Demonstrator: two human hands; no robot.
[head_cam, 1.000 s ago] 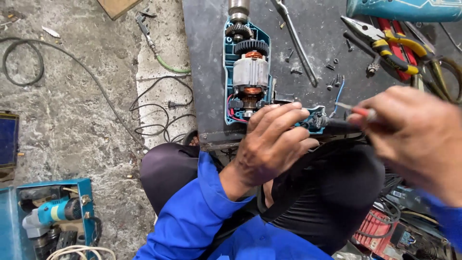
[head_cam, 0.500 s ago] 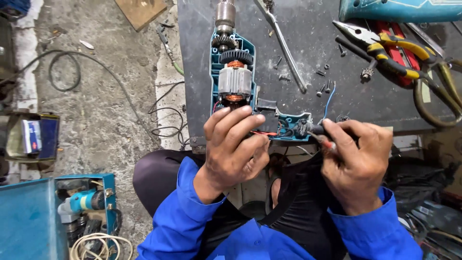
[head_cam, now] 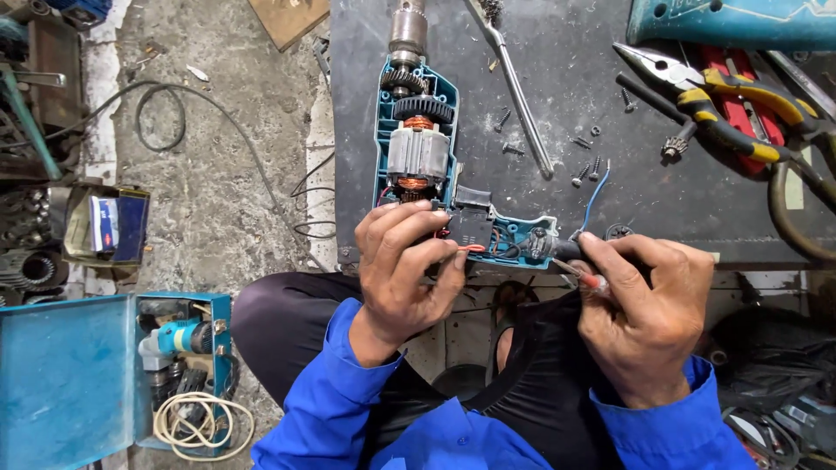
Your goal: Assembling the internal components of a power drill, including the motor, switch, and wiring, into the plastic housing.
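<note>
An opened teal electric drill point(head_cam: 418, 148) lies on the dark workbench point(head_cam: 557, 209), its copper-wound motor, gears and chuck exposed. My left hand point(head_cam: 405, 270) grips the drill's handle part near the black switch and red wires. My right hand point(head_cam: 644, 305) holds a red-handled screwdriver point(head_cam: 583, 277) at the handle's cord end, beside a loose blue wire point(head_cam: 594, 196). Both sleeves are blue.
Several loose screws point(head_cam: 583, 165), a long metal rod point(head_cam: 518, 87), yellow-handled pliers point(head_cam: 723, 96) and a teal housing half point(head_cam: 731, 22) lie on the bench. On the concrete floor at left sit an open blue tool case point(head_cam: 78, 374) with a drill and coiled cord, and cables point(head_cam: 165, 113).
The view has shifted so the drill sits more central. My right hand has come down from the right and now sits close at the handle's cord end with the screwdriver.
</note>
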